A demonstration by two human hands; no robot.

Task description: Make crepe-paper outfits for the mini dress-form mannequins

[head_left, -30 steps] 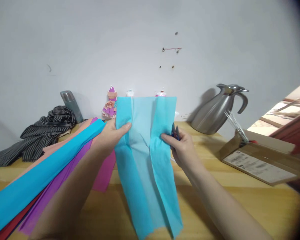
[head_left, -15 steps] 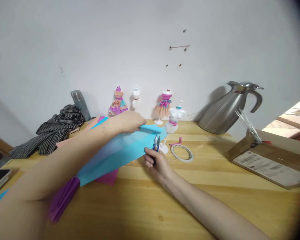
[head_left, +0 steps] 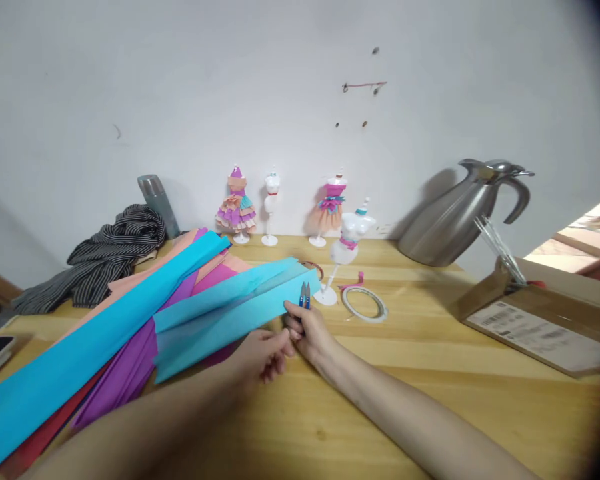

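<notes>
Here, a long blue crepe-paper strip [head_left: 105, 320] lies left, a cardboard box [head_left: 535, 327] and steel jug [head_left: 447, 217] right; the turquoise sheet [head_left: 235, 297] lies between, by a white mannequin [head_left: 355, 227]. The right hand [head_left: 310, 330] grasps thread snips [head_left: 305, 298]; the left hand [head_left: 260, 353] is curled beside, its hold I cannot tell.

This is a dressmaking craft corner — whether in a home or a studio cannot be told. The wooden table [head_left: 390, 420] against a plain wall [head_left: 230, 87] bears miniature dress forms [head_left: 356, 225], coloured sheets [head_left: 190, 333] and a ring of tape [head_left: 371, 319], while a metal jug [head_left: 447, 220] and a flask [head_left: 159, 205] — household things — stand behind.
</notes>
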